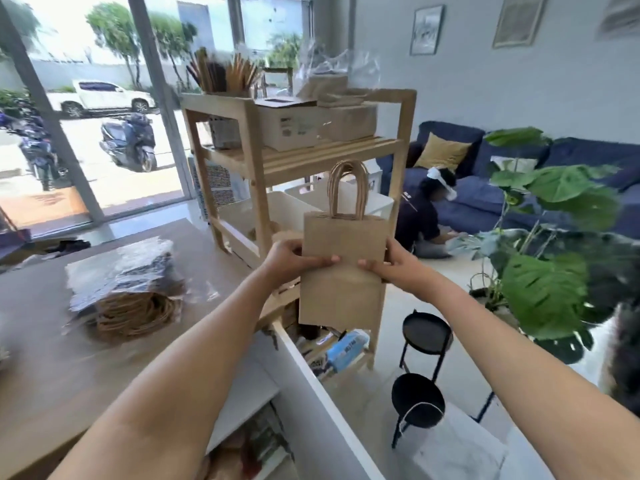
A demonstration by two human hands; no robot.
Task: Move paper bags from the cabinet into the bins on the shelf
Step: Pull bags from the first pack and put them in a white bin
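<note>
A flat brown paper bag [343, 268] is held upright in the air in front of the wooden shelf [398, 174], its twisted handles [347, 188] standing straight up. The left hand [294, 259] takes the bag's left edge and the right hand [391, 261] its right edge, each grip pinching the paper with the thumb on the near face and the fingers behind it; both thumbs lie at about mid-height and nearly meet. The bag hangs in front of the shelf's middle level, where two white bins [256, 216] sit side by side, the left one just behind the left hand, with something brown showing inside. On the shelf's top level stand a cardboard box [287, 126], brown packets wrapped in clear plastic [332, 81] and a holder of wooden sticks [221, 77]. At the shelf's foot lie small packets, one of them blue [346, 348]. Left of the shelf a table [52, 358] carries a bundle of bags [128, 292] in clear plastic, handles spilling out toward the viewer. Below the shelf, nearer the viewer, the white cabinet [311, 403] stands open, with blurred things inside. Right of the shelf are two black stools [427, 332], a big-leaved plant [547, 271] and, farther back, a person [422, 220] sitting on the floor by a blue sofa [485, 202]
</note>
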